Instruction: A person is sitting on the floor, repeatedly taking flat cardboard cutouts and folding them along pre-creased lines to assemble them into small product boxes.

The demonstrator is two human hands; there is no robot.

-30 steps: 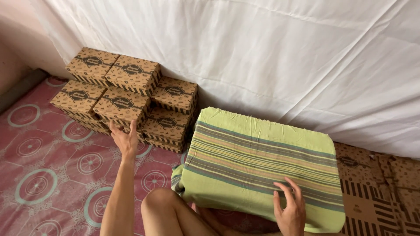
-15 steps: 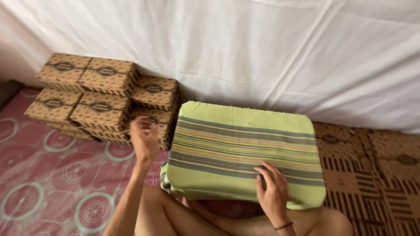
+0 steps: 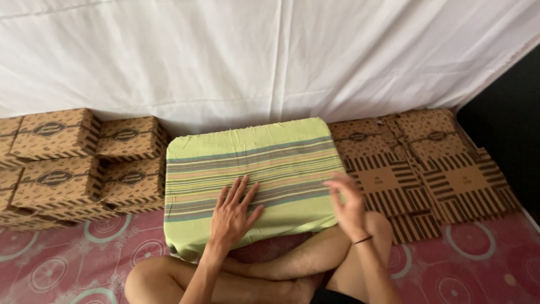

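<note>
Striped green cushion (image 3: 253, 169) is sitting before crossed legs, between stacked boxes (image 3: 79, 163) and flat cartons (image 3: 427, 169) | left hand (image 3: 233, 211) is pressing spread fingers on it | right hand (image 3: 349, 205) is hovering open, blurred, holding nothing | no carton picked up yet

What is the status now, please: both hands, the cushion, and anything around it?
Left hand flat on the striped green cushion. Right hand open at its right edge, blurred. Assembled boxes left, flat cartons right.

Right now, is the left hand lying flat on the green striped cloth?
Yes, the left hand lies palm down, fingers spread, on the green striped cloth.
</note>
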